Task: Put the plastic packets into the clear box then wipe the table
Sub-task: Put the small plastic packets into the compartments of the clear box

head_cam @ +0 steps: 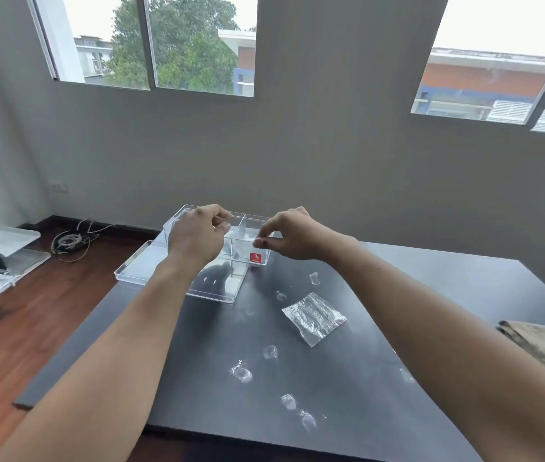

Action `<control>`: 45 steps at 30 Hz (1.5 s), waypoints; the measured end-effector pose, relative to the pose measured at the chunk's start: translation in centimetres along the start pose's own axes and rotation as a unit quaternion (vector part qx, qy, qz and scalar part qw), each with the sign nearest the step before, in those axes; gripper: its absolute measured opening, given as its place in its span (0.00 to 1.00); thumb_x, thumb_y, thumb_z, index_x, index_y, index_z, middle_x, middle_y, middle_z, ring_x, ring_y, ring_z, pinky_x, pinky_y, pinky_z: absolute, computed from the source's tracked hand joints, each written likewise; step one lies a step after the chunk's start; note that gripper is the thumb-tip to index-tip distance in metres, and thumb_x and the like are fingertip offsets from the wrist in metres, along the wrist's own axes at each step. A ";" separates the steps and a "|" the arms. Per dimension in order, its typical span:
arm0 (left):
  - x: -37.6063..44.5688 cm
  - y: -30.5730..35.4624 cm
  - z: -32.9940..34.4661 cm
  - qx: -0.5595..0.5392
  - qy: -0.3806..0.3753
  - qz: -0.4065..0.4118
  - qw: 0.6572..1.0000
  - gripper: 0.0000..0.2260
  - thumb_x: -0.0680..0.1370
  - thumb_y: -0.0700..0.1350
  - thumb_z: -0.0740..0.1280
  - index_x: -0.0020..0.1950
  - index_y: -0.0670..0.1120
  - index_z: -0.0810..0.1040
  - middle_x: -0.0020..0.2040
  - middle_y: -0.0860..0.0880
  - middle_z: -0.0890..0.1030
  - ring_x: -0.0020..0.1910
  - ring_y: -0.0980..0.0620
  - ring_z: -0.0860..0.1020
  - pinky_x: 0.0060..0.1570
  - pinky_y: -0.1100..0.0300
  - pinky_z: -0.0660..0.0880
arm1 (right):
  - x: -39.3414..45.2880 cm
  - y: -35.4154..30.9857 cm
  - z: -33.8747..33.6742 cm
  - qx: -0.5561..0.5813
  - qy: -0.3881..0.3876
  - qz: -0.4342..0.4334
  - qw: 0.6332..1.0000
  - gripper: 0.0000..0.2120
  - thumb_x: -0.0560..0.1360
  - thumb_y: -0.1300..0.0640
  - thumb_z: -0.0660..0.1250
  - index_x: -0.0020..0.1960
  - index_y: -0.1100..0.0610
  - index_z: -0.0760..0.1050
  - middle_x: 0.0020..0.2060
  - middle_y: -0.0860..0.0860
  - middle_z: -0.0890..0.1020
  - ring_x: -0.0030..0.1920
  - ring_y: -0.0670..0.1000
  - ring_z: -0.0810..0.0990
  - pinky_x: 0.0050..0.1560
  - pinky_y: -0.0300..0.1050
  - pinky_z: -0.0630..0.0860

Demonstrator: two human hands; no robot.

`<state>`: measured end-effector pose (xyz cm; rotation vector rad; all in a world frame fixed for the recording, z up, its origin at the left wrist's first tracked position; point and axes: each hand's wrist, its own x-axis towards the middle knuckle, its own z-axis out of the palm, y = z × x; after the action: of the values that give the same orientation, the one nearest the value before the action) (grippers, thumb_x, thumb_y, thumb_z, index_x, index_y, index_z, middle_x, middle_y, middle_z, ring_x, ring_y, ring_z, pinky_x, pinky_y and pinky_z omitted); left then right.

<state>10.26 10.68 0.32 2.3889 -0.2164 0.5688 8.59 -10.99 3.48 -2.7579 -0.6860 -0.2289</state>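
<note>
Head view: clear box [227, 261] at far-left of black table [431, 295], long axis running near-to-far, dividers inside, open top. Red sticker [255, 257] on its right wall, writing unreadable. Lid [137, 266] flat, touching the box's left side. Both arms stretched forward over the box. Left hand [197, 236] fingers curled, pinched; can't tell if holding anything. Right hand [293, 235] thumb and forefinger pinched at the box rim; contents of pinch unclear. One packet [314, 317] flat on the table right of the box, corners pointing near and far. Water drops [242, 373] scattered nearer. Cloth [544, 348] at right edge.
</note>
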 end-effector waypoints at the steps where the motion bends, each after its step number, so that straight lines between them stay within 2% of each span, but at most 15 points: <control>1: 0.0 0.0 0.0 -0.002 0.001 0.000 1.000 0.06 0.76 0.47 0.70 0.52 0.54 0.84 0.41 0.58 0.81 0.44 0.52 0.81 0.51 0.55 0.78 | 0.2 -0.1 0.1 -0.005 0.003 0.009 1.000 0.12 0.79 0.43 0.68 0.51 0.48 0.86 0.43 0.45 0.86 0.50 0.53 0.78 0.71 0.55 0.60; 4: 0.1 0.0 0.2 -0.001 -0.001 0.004 1.000 0.04 0.77 0.47 0.70 0.50 0.54 0.83 0.41 0.58 0.83 0.42 0.52 0.80 0.49 0.56 0.78 | 0.7 -0.4 0.1 0.007 -0.029 0.045 0.999 0.19 0.83 0.42 0.60 0.50 0.53 0.84 0.33 0.47 0.79 0.43 0.49 0.76 0.72 0.54 0.58; 6: 0.0 0.1 0.2 -0.005 -0.007 0.003 1.000 0.04 0.77 0.47 0.70 0.49 0.55 0.84 0.42 0.58 0.83 0.41 0.52 0.80 0.48 0.57 0.77 | 0.8 -0.6 0.3 0.009 -0.091 0.073 0.993 0.27 0.85 0.41 0.50 0.54 0.55 0.83 0.49 0.49 0.84 0.61 0.48 0.77 0.73 0.52 0.51; 8: 0.0 0.2 0.2 -0.006 -0.011 0.002 1.000 0.04 0.77 0.47 0.71 0.49 0.55 0.84 0.42 0.58 0.83 0.41 0.53 0.79 0.47 0.58 0.76 | 0.7 -0.8 0.5 0.013 -0.127 0.084 0.988 0.28 0.85 0.43 0.45 0.64 0.54 0.81 0.68 0.50 0.78 0.79 0.48 0.60 0.78 0.55 0.40; 10: -0.1 0.3 0.1 -0.005 -0.012 0.001 1.000 0.04 0.77 0.47 0.70 0.49 0.55 0.84 0.42 0.58 0.83 0.41 0.53 0.79 0.46 0.58 0.76 | 0.5 -1.0 0.4 0.012 -0.140 0.074 0.987 0.28 0.84 0.46 0.43 0.67 0.52 0.78 0.73 0.49 0.74 0.82 0.47 0.52 0.78 0.59 0.33; 12: -0.2 0.4 0.0 -0.004 -0.014 -0.001 1.000 0.04 0.77 0.47 0.70 0.49 0.55 0.84 0.42 0.58 0.83 0.41 0.53 0.80 0.46 0.58 0.76 | 0.3 -1.1 0.1 0.013 -0.120 0.059 0.991 0.27 0.83 0.48 0.43 0.67 0.50 0.78 0.73 0.47 0.74 0.82 0.48 0.50 0.78 0.60 0.33; 17: -1.1 1.3 -0.5 0.018 0.021 0.055 0.998 0.04 0.77 0.49 0.69 0.49 0.53 0.83 0.44 0.57 0.84 0.44 0.53 0.82 0.53 0.54 0.75 | -2.3 -0.2 -2.8 0.051 -0.014 0.057 0.997 0.32 0.76 0.46 0.43 0.72 0.49 0.75 0.75 0.47 0.71 0.81 0.48 0.54 0.79 0.58 0.40; 21: -3.0 4.2 -0.8 -0.007 0.011 0.145 0.989 0.05 0.76 0.49 0.70 0.50 0.52 0.83 0.43 0.56 0.84 0.44 0.53 0.82 0.53 0.50 0.77 | -6.4 1.9 -5.1 0.025 -0.019 0.091 0.995 0.23 0.84 0.48 0.47 0.71 0.49 0.74 0.72 0.50 0.75 0.77 0.51 0.63 0.78 0.56 0.47; 24: -5.1 6.5 -0.4 -0.019 -0.049 0.178 0.983 0.06 0.75 0.51 0.70 0.50 0.53 0.83 0.42 0.57 0.83 0.43 0.55 0.81 0.52 0.51 0.78 | -10.1 3.5 -6.4 -0.001 -0.034 0.137 0.990 0.25 0.85 0.41 0.46 0.64 0.54 0.76 0.64 0.53 0.79 0.69 0.55 0.71 0.73 0.55 0.58; 27: -7.5 8.2 0.3 -0.019 -0.108 0.172 0.979 0.08 0.74 0.54 0.72 0.51 0.54 0.83 0.44 0.59 0.83 0.43 0.57 0.80 0.50 0.55 0.78 | -14.0 4.4 -7.3 -0.013 -0.049 0.180 0.982 0.26 0.84 0.36 0.48 0.60 0.52 0.77 0.57 0.52 0.79 0.65 0.56 0.73 0.71 0.59 0.63; 30: -9.3 9.2 0.7 0.025 -0.173 0.176 0.969 0.14 0.73 0.61 0.72 0.55 0.56 0.82 0.48 0.61 0.83 0.45 0.60 0.80 0.49 0.58 0.75 | -17.6 4.8 -7.5 -0.008 -0.073 0.197 0.978 0.23 0.81 0.35 0.58 0.67 0.47 0.77 0.65 0.49 0.79 0.68 0.52 0.74 0.72 0.55 0.66; 33: -10.5 9.9 0.8 0.090 -0.206 0.192 0.955 0.20 0.73 0.68 0.69 0.58 0.58 0.80 0.51 0.60 0.81 0.46 0.59 0.79 0.47 0.60 0.70 | -20.3 5.4 -7.1 -0.035 -0.105 0.191 0.975 0.26 0.75 0.33 0.66 0.68 0.44 0.76 0.67 0.41 0.79 0.70 0.48 0.72 0.73 0.52 0.62; 35: -11.2 10.4 1.0 0.115 -0.224 0.184 0.950 0.22 0.71 0.69 0.69 0.58 0.58 0.79 0.50 0.61 0.81 0.46 0.58 0.79 0.49 0.58 0.73 | -21.5 5.9 -6.6 -0.061 -0.115 0.180 0.975 0.26 0.73 0.33 0.70 0.67 0.43 0.76 0.61 0.37 0.79 0.71 0.47 0.71 0.71 0.52 0.61; 39: -11.5 11.2 1.3 0.120 -0.252 0.159 0.947 0.24 0.69 0.68 0.72 0.59 0.57 0.79 0.49 0.60 0.81 0.44 0.60 0.79 0.51 0.57 0.75 | -22.2 6.2 -6.2 -0.050 -0.105 0.178 0.977 0.27 0.70 0.36 0.75 0.66 0.42 0.76 0.53 0.38 0.79 0.70 0.45 0.68 0.67 0.52 0.60; 45: -10.8 11.8 1.6 0.051 -0.317 0.078 0.944 0.29 0.67 0.58 0.80 0.65 0.54 0.77 0.50 0.56 0.82 0.44 0.58 0.81 0.51 0.60 0.75 | -21.2 6.5 -6.0 -0.021 -0.081 0.195 0.977 0.23 0.69 0.42 0.79 0.62 0.42 0.78 0.47 0.41 0.80 0.53 0.47 0.74 0.61 0.50 0.67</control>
<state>-2.26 0.65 1.06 2.6024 -0.6711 -0.1493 -7.33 -27.54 2.86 -2.9013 -0.1641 0.0672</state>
